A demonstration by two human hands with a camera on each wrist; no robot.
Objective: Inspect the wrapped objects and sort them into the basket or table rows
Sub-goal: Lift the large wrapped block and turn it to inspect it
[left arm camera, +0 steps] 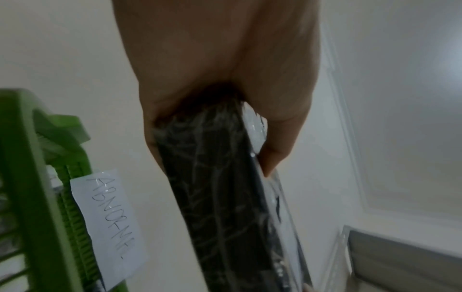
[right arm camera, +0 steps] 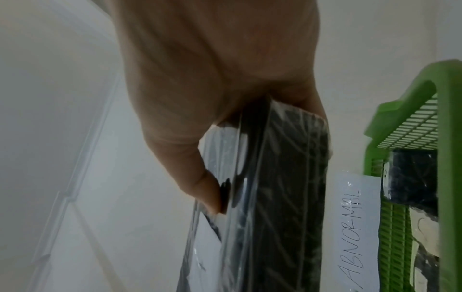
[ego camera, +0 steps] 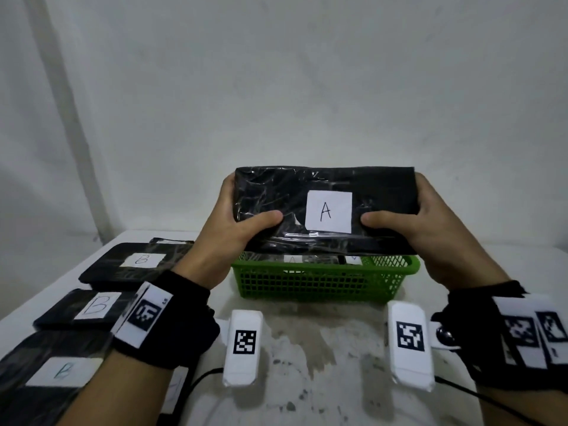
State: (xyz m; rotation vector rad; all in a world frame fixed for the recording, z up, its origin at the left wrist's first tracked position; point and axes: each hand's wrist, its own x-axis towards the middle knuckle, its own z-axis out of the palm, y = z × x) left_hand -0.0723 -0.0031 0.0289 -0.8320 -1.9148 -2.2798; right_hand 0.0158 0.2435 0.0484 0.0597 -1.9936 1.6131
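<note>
A black plastic-wrapped package (ego camera: 292,210) with a white label marked A (ego camera: 329,211) is held up above the green basket (ego camera: 319,284). My left hand (ego camera: 233,222) grips its left end, thumb on the near face. My right hand (ego camera: 427,222) grips its right end the same way. The left wrist view shows the package's edge (left arm camera: 220,197) between thumb and fingers; the right wrist view shows the package (right arm camera: 282,187) likewise. The basket (left arm camera: 22,177) (right arm camera: 425,122) carries a paper tag reading ABNORMAL (left arm camera: 110,225) (right arm camera: 355,233) and holds other wrapped packages (right arm camera: 415,177).
Three black wrapped packages labelled B lie in a row on the left of the white table (ego camera: 307,348): far (ego camera: 135,265), middle (ego camera: 83,309), near (ego camera: 46,373). Two white marker blocks (ego camera: 242,345) (ego camera: 410,339) sit in front of the basket. A pale wall rises behind.
</note>
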